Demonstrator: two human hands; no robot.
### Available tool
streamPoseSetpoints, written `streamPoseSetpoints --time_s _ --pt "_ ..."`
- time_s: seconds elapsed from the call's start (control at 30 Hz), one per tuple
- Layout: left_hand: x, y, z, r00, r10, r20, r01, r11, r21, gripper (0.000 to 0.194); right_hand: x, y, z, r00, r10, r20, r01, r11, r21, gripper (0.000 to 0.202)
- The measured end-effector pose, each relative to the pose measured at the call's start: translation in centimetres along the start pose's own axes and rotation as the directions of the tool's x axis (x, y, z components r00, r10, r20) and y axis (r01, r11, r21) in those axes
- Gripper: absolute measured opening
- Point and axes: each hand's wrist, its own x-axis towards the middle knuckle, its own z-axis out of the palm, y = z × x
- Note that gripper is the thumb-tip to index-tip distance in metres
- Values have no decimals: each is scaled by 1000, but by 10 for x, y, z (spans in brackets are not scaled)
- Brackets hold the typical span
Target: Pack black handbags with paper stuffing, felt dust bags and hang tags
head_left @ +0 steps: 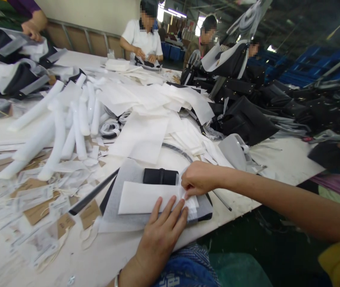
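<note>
1. Nearest the camera, blue cloth [184,273] is showing at the bottom edge, carrying pale lettering [172,280] that is running out of view and cannot be read surely.
2. The left hand [161,238] is lying flat and open, its spread fingers pressing on the lower edge of a white packet [141,198].
3. The right hand [201,178] is curling beside it, thumb and fingertips pinching the packet's crumpled, translucent right end. The two hands are working close together but apart.
4. The packet is resting at the table's near edge on a thin translucent sheet [110,215], black corners peeking out beneath; a black banded piece [153,176] is lying just beyond it.
5. Brown tags [38,210] are scattering to the left among clear sachets [41,244]; they are bearing print too small and blurred to read.
6. A dark strip [92,193] is slanting against the sheet's left side, while a curved strap [177,150] is arching just behind the work.
7. Farther off, white tubes [57,137] and loose white sheets [146,131] are crowding the table, and black bags [247,119] are heaping up to the right.
8. Across the table, a co-worker in a white shirt [144,42] is handling something dark.
</note>
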Motion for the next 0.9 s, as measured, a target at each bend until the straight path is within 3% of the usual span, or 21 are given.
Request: streamPoseSetpoints --time_s 0.17,0.47,0.6,0.7,0.9 --pt "1 -3 -2 999 43 -13 -43 999 8 32 10 -4 -5 998 40 49 -34 993 -113 18" --pt "0 -2 5 996 26 -89 -30 999 -41 25 30 6 -3 985 94 147 -84 994 -73 35" --pt "3 -1 6 992 24 -123 -28 999 -28 25 44 12 -6 961 150 232 -121 984 -134 42" --pt "6 -1 6 984 4 -176 -12 999 -43 27 52 24 -5 931 160 328 -143 987 -76 50" --pt "9 -1 10 971 -2 -237 -9 999 -47 27 61 57 6 877 298 378 -356 930 91 49"
